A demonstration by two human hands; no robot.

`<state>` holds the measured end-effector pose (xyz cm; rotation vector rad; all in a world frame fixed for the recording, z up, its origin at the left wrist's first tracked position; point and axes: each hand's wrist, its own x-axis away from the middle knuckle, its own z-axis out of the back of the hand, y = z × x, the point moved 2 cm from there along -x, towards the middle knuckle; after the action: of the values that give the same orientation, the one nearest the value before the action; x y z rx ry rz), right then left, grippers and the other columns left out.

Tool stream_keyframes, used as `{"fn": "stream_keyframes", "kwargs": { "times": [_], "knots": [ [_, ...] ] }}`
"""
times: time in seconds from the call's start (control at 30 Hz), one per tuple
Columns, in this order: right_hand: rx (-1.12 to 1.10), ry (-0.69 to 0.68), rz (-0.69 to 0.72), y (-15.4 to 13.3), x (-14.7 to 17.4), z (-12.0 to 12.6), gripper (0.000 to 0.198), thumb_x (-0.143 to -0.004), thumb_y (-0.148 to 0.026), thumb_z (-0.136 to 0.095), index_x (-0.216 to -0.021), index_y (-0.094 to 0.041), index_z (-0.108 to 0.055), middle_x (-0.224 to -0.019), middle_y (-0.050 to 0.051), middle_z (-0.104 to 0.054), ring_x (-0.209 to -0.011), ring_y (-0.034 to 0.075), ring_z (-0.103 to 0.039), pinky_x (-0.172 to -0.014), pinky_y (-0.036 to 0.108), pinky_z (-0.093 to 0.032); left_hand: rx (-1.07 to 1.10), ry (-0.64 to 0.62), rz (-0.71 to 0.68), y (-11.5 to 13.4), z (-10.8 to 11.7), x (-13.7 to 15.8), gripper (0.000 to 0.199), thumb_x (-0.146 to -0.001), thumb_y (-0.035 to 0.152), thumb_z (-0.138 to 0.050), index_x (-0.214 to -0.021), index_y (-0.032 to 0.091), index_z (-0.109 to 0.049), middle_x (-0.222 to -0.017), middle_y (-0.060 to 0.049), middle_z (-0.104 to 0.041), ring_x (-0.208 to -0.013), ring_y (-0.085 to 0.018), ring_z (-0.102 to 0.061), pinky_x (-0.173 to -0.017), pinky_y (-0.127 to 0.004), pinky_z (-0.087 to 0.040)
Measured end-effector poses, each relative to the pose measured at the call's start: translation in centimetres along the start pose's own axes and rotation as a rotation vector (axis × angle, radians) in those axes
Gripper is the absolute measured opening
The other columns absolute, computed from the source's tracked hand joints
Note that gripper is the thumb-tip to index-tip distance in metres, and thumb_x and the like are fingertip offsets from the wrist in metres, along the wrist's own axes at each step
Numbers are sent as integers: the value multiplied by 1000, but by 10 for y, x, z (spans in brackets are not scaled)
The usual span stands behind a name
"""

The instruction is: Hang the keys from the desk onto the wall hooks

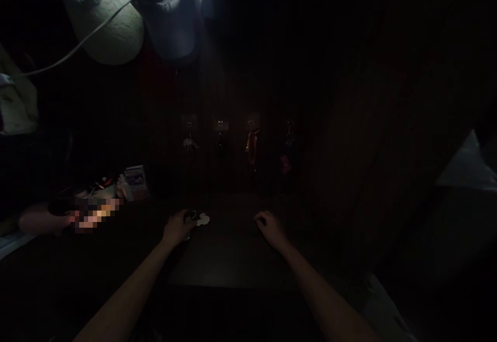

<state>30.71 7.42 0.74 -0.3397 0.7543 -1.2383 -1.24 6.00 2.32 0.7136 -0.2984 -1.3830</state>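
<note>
In dim light, my left hand (178,229) rests low over the dark wooden surface (219,264), its fingers closed on a keychain. From its fingertips sticks out the keychain's pale, rounded tag (203,220), with a small metal ring beside it. A bit of shiny metal shows under the palm. My right hand (273,229) lies to the right on the same surface, its fingers curled in a pinch. Something small and dark may be at those fingertips, but the gloom hides what it is.
Behind the surface, several wall hooks carry bunches of keys (190,141), an orange strap (252,146) and a pink tag (286,164). At left stand a small box (136,180) and a cluttered pink container (42,220). Caps (111,31) and a white cord (87,36) hang at upper left.
</note>
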Motion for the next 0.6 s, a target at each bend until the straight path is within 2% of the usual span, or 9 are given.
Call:
{"fn": "stream_keyframes", "kwargs": {
  "times": [0.17, 0.27, 0.43, 0.6],
  "knots": [
    [6, 2, 0, 0, -1, 0, 19, -77, -13, -47, -79, -22, -64, -88, 2, -61, -90, 17, -56, -82, 29, -39, 244, 38, -32, 10, -1, 4, 43, -55, 26, -68, -97, 21, -61, -105, -8, -66, -102, -26, -59, -88, -34, -42],
    [10, 10, -3, -1, 0, 1, 19, -77, -14, -47, -79, -22, -64, -88, 3, -61, -90, 17, -56, -82, 29, -40, 309, 40, -49, 17, -3, 9, 47, -54, 22, -66, -100, 19, -60, -107, -9, -65, -103, -25, -59, -90, -34, -42],
    [4, 6, 3, -4, 2, 3, 19, -77, -14, -47, -80, -21, -64, -90, 3, -62, -91, 17, -57, -82, 29, -40, 409, -17, -12, 26, -13, 17, 49, -57, 25, -66, -105, 21, -57, -109, -7, -65, -103, -23, -59, -91, -33, -42],
    [9, 3, -16, -6, 3, 3, 18, -76, -14, -48, -81, -21, -65, -92, 4, -63, -92, 18, -57, -84, 31, -40, 624, -23, -20, 43, -31, 26, 49, -59, 25, -67, -106, 19, -56, -108, -8, -65, -103, -21, -59, -91, -32, -43]
  ]
}}
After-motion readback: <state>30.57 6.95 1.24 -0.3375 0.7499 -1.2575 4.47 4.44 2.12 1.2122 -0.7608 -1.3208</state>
